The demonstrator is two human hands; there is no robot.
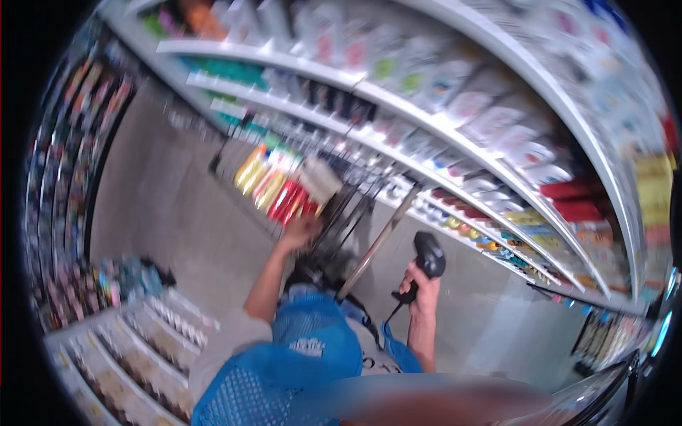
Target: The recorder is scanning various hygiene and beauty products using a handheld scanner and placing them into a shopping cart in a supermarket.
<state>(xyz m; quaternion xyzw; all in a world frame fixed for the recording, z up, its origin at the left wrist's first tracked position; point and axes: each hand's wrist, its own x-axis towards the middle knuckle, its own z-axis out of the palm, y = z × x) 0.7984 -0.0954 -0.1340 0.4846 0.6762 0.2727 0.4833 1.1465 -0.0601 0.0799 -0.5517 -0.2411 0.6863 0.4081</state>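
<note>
My right hand (424, 287) grips a black handheld barcode scanner (429, 254), its head pointing up and a cable running down from the handle. Over the near end of a wire shopping cart (250, 213), my left hand (303, 234) is blurred against red shiny packets (290, 201). Whether its fingers hold anything is unclear. Yellow packets (250, 173) lie farther along in the cart, beside a whitish box or pack (319, 178). A long thin pole (378, 242) slants between my hands; its lower end meets my waist area.
White shelves (314, 114) full of packaged goods curve along the front and right. At lower left stands a tiered display (144, 341), with another stocked rack (69, 160) beyond the grey floor (160, 175). A blue mesh vest (319, 335) covers my torso.
</note>
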